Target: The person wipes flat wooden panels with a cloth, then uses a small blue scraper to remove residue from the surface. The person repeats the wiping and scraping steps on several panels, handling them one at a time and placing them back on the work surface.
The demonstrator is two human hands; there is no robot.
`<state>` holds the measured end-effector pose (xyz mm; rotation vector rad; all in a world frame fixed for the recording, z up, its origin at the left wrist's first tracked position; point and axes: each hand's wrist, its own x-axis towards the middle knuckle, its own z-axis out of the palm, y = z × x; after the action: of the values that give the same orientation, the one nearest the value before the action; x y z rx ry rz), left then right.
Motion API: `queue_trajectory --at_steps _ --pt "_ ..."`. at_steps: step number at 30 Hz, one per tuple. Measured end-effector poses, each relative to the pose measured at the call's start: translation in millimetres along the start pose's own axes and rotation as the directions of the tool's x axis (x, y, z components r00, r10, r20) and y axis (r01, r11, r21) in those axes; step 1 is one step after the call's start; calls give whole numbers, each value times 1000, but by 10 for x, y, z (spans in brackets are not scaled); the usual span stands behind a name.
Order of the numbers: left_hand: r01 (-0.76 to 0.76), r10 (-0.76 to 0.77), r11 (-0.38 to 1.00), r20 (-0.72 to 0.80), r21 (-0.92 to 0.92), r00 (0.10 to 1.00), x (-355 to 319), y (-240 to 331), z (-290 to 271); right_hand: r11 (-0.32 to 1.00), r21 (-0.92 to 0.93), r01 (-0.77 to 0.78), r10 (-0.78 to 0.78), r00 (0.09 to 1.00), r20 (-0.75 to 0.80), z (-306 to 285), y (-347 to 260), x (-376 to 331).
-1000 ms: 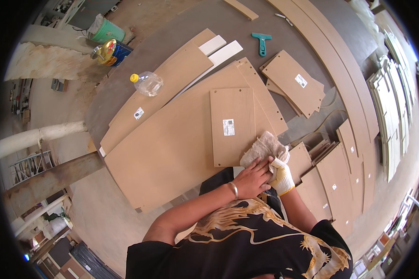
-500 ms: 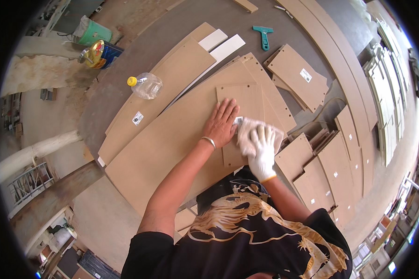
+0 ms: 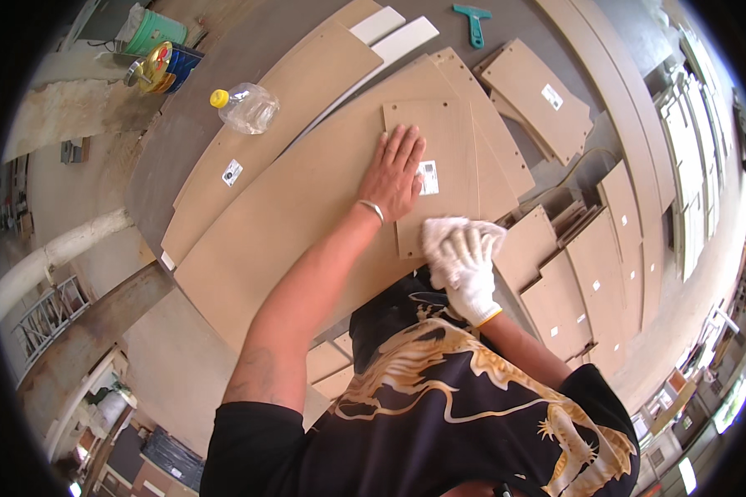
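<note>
Lying under both hands, panel [image 3: 448, 178]: left hand [image 3: 396, 172] spread flat, right hand [image 3: 466, 263] clutching cloth [image 3: 441, 234].

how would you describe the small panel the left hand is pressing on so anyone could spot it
Start at the big stack of brown boards spread over the floor. On top, near its right end, lies a smaller rectangular panel. The bare left hand lies flat on it, and the gloved right hand holds a white cloth at its near edge; it carries a small white label.

One bottle [image 3: 247, 107], one scraper [image 3: 473, 22] — two hands
</note>
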<state>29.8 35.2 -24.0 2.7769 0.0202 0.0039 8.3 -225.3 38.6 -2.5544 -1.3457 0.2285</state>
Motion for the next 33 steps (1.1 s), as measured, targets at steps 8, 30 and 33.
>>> queue_trajectory --at_steps 8,30,33 --pt "143 -179 982 390 120 903 136 98 -137 797 319 512 -512 854 -93 410 -402 652" --pt "70 -87 955 45 288 995 -939 1745 535 -646 756 106 738 339 584 893 1224 -2014" --pt "102 -26 917 -197 385 980 -931 1935 586 -617 776 131 743 421 520 749 1179 -1815"
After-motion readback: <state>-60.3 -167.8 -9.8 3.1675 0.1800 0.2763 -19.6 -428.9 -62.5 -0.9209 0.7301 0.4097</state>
